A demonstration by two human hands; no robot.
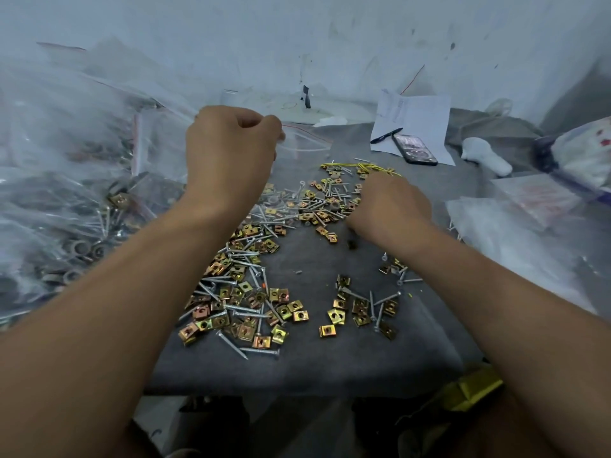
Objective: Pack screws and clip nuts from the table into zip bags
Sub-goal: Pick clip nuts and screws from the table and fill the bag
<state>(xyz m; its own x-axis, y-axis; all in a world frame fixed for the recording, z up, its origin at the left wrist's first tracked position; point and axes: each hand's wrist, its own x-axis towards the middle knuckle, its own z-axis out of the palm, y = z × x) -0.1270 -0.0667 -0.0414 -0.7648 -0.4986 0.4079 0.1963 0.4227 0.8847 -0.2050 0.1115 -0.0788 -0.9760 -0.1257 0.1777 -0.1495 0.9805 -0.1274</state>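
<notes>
screws (245, 308) and clip nuts (283, 311) litter the table (310, 365), small, hard, best pinched; left hand (231, 157) pinches the limp, slippery zip bag (305, 140) by its mouth, right hand (391, 209) curled into the pile, its grasp hidden

Both forearms bare to the frame edge; left hand (231, 153) and right hand (393, 209) ungloved.

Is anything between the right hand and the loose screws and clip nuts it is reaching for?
Nothing visible. The right hand is already down at the far pile of screws and clip nuts; its fingertips are hidden from view.
</notes>
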